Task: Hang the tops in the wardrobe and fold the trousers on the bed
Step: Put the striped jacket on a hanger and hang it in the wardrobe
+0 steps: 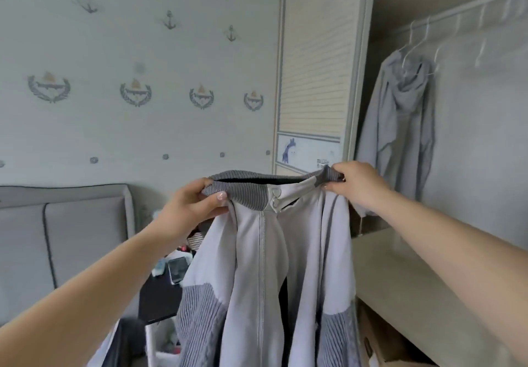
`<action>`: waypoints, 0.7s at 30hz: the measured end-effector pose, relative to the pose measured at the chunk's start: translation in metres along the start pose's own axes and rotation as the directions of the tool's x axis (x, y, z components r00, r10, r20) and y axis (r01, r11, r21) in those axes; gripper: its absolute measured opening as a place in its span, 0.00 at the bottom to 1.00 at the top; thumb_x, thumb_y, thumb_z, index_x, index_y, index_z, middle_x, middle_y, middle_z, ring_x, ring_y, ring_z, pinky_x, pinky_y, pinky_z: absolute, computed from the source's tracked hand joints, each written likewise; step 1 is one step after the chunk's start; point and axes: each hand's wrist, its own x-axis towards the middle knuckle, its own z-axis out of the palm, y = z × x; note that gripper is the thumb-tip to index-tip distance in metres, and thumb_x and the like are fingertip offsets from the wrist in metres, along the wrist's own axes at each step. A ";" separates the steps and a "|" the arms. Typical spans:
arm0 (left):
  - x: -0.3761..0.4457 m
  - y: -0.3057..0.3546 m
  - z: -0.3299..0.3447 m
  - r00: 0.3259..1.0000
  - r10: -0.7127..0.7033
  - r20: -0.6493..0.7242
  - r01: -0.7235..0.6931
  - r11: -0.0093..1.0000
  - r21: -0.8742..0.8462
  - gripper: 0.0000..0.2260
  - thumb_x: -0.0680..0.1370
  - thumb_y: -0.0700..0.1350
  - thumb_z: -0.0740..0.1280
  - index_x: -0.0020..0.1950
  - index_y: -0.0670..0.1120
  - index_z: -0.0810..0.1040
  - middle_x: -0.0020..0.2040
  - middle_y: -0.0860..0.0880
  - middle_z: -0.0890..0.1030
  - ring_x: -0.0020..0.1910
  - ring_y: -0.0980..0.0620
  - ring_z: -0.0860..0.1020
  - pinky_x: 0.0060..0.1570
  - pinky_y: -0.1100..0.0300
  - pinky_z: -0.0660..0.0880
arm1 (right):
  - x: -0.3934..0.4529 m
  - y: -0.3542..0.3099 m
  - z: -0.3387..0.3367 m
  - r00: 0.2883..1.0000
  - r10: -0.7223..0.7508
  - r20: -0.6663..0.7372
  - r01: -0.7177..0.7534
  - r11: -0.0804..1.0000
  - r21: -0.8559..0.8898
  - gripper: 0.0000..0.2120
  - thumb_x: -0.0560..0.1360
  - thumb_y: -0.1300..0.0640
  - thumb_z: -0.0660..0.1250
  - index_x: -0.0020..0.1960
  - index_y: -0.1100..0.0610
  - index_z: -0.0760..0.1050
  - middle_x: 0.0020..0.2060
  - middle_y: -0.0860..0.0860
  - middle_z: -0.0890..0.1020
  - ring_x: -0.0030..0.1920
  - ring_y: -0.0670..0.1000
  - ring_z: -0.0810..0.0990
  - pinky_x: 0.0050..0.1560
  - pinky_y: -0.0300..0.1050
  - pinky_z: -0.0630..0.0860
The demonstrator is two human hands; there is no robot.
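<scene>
Home bedroom: padded headboard (71,224) far left, anchor wallpaper (143,52), open wardrobe (371,52) with hangers (414,44) right.

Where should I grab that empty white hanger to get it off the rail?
Probably the hanger just under its hook, reaching from the front and lifting up. The hook curls over the rail, and the hoodie hangs beside it, so the open front is freest.

Soft, even daylight; slight overall blur; wide-angle bending at edges.

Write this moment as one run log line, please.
left hand grips jacket collar | right hand grips jacket collar | jacket held up, unhung | hoodie on rail hanger
</scene>
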 end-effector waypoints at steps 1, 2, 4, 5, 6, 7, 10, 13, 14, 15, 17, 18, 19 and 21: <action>0.010 -0.002 0.019 0.999 0.003 0.040 -0.002 1.000 -0.029 0.08 0.72 0.45 0.67 0.50 0.44 0.79 0.44 0.50 0.85 0.45 0.55 0.83 0.39 0.66 0.79 | -0.003 0.017 -0.009 0.999 0.028 -0.018 -0.029 0.999 -0.015 0.15 0.71 0.52 0.72 0.32 0.53 0.69 0.28 0.49 0.72 0.35 0.53 0.73 0.32 0.46 0.62; 0.023 -0.005 0.043 0.997 0.007 0.076 -0.003 0.999 -0.054 0.10 0.72 0.47 0.67 0.49 0.44 0.80 0.45 0.49 0.84 0.45 0.54 0.82 0.40 0.65 0.79 | -0.006 0.038 -0.023 0.997 0.064 -0.037 -0.066 0.997 -0.030 0.15 0.71 0.52 0.72 0.32 0.53 0.69 0.28 0.48 0.72 0.35 0.53 0.73 0.33 0.46 0.62; 0.044 -0.008 0.084 0.994 0.009 0.108 0.004 0.993 -0.117 0.11 0.71 0.52 0.67 0.46 0.48 0.84 0.45 0.49 0.83 0.44 0.55 0.80 0.45 0.61 0.79 | -0.011 0.072 -0.043 0.991 0.120 -0.066 -0.123 0.991 -0.049 0.15 0.71 0.51 0.72 0.31 0.52 0.69 0.27 0.48 0.72 0.34 0.53 0.73 0.32 0.46 0.63; 0.056 -0.010 0.107 0.995 0.008 0.103 0.009 0.986 -0.167 0.11 0.71 0.53 0.66 0.43 0.49 0.85 0.43 0.50 0.83 0.43 0.55 0.80 0.45 0.61 0.79 | -0.012 0.089 -0.053 0.988 0.129 -0.081 -0.134 0.989 -0.062 0.14 0.71 0.51 0.72 0.32 0.52 0.70 0.27 0.48 0.72 0.33 0.52 0.73 0.31 0.45 0.63; 0.067 -0.012 0.127 0.995 0.005 0.095 0.015 0.978 -0.207 0.10 0.71 0.53 0.66 0.41 0.50 0.85 0.41 0.50 0.83 0.41 0.56 0.80 0.43 0.62 0.79 | -0.014 0.104 -0.062 0.985 0.146 -0.089 -0.153 0.985 -0.077 0.15 0.71 0.51 0.72 0.31 0.51 0.69 0.26 0.47 0.72 0.32 0.50 0.72 0.30 0.44 0.63; 0.082 -0.014 0.154 0.995 0.001 0.097 0.023 0.969 -0.244 0.09 0.71 0.51 0.67 0.42 0.49 0.85 0.41 0.50 0.83 0.41 0.56 0.81 0.42 0.62 0.79 | -0.015 0.124 -0.076 0.983 0.153 -0.104 -0.163 0.982 -0.094 0.17 0.71 0.52 0.72 0.30 0.50 0.67 0.25 0.47 0.70 0.30 0.48 0.70 0.30 0.43 0.63; 0.122 -0.024 0.214 0.993 0.007 0.114 0.032 0.943 -0.332 0.10 0.72 0.40 0.69 0.53 0.45 0.83 0.43 0.47 0.84 0.42 0.54 0.82 0.43 0.62 0.79 | -0.015 0.170 -0.107 0.981 0.146 -0.127 -0.166 0.973 -0.161 0.18 0.72 0.53 0.71 0.29 0.48 0.66 0.25 0.46 0.69 0.30 0.48 0.70 0.31 0.41 0.63; 0.152 -0.030 0.255 0.990 0.029 0.141 0.027 0.925 -0.380 0.14 0.75 0.35 0.66 0.59 0.47 0.79 0.45 0.49 0.85 0.45 0.53 0.83 0.44 0.61 0.79 | -0.012 0.205 -0.129 0.979 0.138 -0.149 -0.167 0.966 -0.200 0.05 0.73 0.55 0.70 0.40 0.55 0.77 0.32 0.49 0.74 0.41 0.57 0.77 0.39 0.47 0.69; 0.160 -0.031 0.267 0.987 0.043 0.155 0.022 0.919 -0.394 0.15 0.76 0.34 0.65 0.60 0.48 0.78 0.46 0.49 0.85 0.46 0.53 0.83 0.45 0.61 0.79 | -0.011 0.214 -0.134 0.978 0.138 -0.154 -0.167 0.966 -0.198 0.05 0.73 0.55 0.70 0.44 0.56 0.77 0.35 0.50 0.76 0.44 0.57 0.78 0.41 0.47 0.70; 0.168 -0.032 0.279 0.985 0.050 0.164 0.021 0.914 -0.404 0.16 0.77 0.34 0.64 0.61 0.49 0.77 0.47 0.49 0.85 0.46 0.53 0.83 0.45 0.61 0.79 | -0.009 0.224 -0.137 0.978 0.141 -0.154 -0.170 0.966 -0.194 0.05 0.73 0.56 0.70 0.47 0.56 0.77 0.38 0.51 0.78 0.46 0.57 0.78 0.42 0.47 0.70; 0.184 -0.036 0.308 0.983 0.059 0.176 0.025 0.896 -0.443 0.18 0.77 0.33 0.64 0.64 0.49 0.75 0.47 0.49 0.84 0.46 0.53 0.83 0.46 0.61 0.79 | -0.007 0.242 -0.142 0.975 0.158 -0.157 -0.187 0.963 -0.192 0.11 0.74 0.57 0.69 0.55 0.55 0.75 0.47 0.52 0.81 0.51 0.56 0.78 0.46 0.47 0.71; 0.192 -0.037 0.320 0.984 0.064 0.167 0.020 0.888 -0.460 0.19 0.77 0.32 0.63 0.64 0.48 0.75 0.47 0.49 0.84 0.45 0.53 0.83 0.46 0.60 0.80 | -0.004 0.249 -0.143 0.973 0.169 -0.159 -0.198 0.961 -0.191 0.16 0.74 0.58 0.68 0.61 0.54 0.73 0.52 0.52 0.80 0.54 0.56 0.78 0.48 0.46 0.71; 0.197 -0.038 0.328 0.985 0.066 0.159 0.019 0.877 -0.479 0.19 0.77 0.32 0.63 0.65 0.48 0.75 0.47 0.48 0.84 0.45 0.52 0.83 0.46 0.60 0.80 | -0.002 0.253 -0.142 0.972 0.170 -0.165 -0.201 0.960 -0.195 0.21 0.74 0.59 0.68 0.65 0.53 0.70 0.56 0.52 0.79 0.56 0.56 0.77 0.50 0.45 0.71; 0.216 -0.040 0.354 0.984 0.069 0.167 0.029 0.851 -0.525 0.20 0.77 0.31 0.63 0.66 0.47 0.74 0.48 0.48 0.83 0.45 0.52 0.83 0.47 0.59 0.80 | 0.006 0.271 -0.144 0.972 0.168 -0.166 -0.205 0.949 -0.240 0.25 0.75 0.60 0.66 0.70 0.53 0.65 0.60 0.54 0.78 0.59 0.57 0.76 0.52 0.45 0.70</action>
